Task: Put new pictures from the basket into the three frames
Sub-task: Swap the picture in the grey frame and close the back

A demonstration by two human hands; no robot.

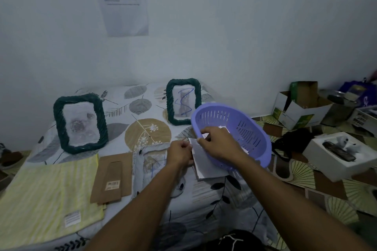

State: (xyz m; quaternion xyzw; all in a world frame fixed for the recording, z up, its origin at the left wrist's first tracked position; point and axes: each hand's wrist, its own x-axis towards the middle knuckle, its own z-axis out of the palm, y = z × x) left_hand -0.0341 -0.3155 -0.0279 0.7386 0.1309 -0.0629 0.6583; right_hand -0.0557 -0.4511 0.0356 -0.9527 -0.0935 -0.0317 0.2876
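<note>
Two green frames: a left frame (80,123) and a right frame (183,101). One purple basket (252,135). Two grips: a left grip (180,154) and a right grip (219,141). One white paper (208,166). One yellow cloth (51,195), one brown card (112,181), one wall notice (125,2).

basket (240,126): smooth lilac plastic, slotted, faint sheen | left frame (59,128) and centre frame (170,104): rough dark green twisted rope-like rims, glossy clear fronts | table cover (142,108): matt printed cloth | yellow mat (51,195), lower left: striped woven cloth | backing board (112,177): matt brown card | white sheet (206,163): matt paper | wall notice (124,2), top: thin printed paper
</note>
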